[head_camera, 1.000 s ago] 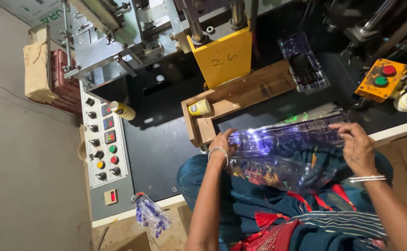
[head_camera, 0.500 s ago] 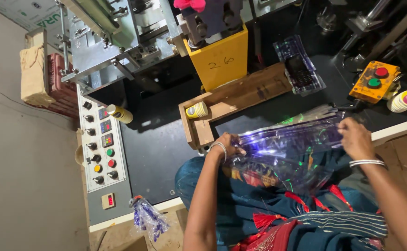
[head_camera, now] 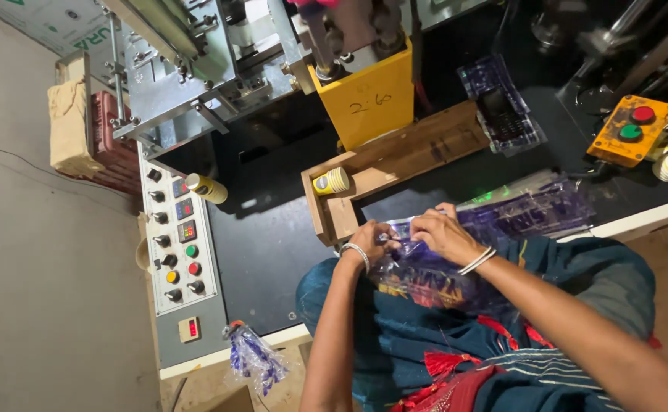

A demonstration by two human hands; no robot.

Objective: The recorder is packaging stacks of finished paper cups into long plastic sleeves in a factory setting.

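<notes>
Clear purple-printed plastic sheet (head_camera: 502, 229), crinkled, lying flat across lap and table edge, near end gathered.

plastic sheet (head_camera: 502, 221): clear, purple-blue print with orange patches
machine block (head_camera: 370, 99): yellow
button box (head_camera: 630, 130): orange, one red and one green button
worktop (head_camera: 265, 244): black
wooden frame (head_camera: 395, 164): light brown

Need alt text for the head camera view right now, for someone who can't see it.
Both hands, left hand and right hand, meet on a clear purple-printed plastic sheet at the edge of a black machine table. A wooden jig lies just beyond, a grey control panel to the left.
</notes>
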